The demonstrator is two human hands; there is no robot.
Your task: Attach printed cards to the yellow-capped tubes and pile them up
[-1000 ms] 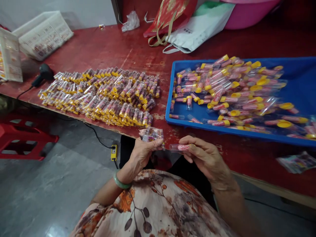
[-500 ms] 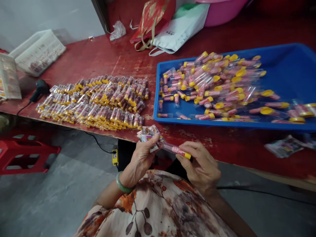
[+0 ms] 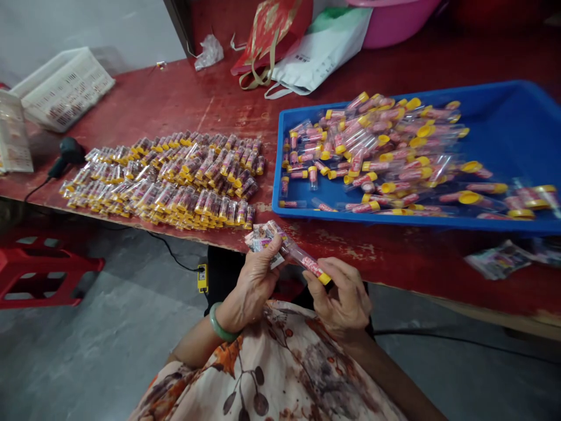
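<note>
My left hand (image 3: 258, 275) is closed on a small stack of printed plastic sleeves (image 3: 262, 238), thumb on top. From the sleeves a clear tube with a yellow cap (image 3: 312, 265) and pink contents slants down to the right; its far end lies at the sleeves, and I cannot tell how deep it sits inside one. Thumb and fingers of my right hand (image 3: 344, 295) grip the tube near its cap. Beyond, a blue tray (image 3: 495, 117) holds many similar tubes (image 3: 363, 146). Left of it, sleeved tubes (image 3: 175, 181) lie in stacked rows on the red table (image 3: 166, 105).
A heat gun or dryer (image 3: 68, 155) with a cord lies at the left, near white baskets (image 3: 65, 93). Bags (image 3: 302, 64) and a pink basin (image 3: 394, 23) stand at the back. More printed sleeves (image 3: 499, 260) rest at right. A red stool (image 3: 39, 269) is on the floor.
My right hand has moved slightly left and towards my left hand, with the tube now tilted more steeply. The left hand still grips the sleeves.
</note>
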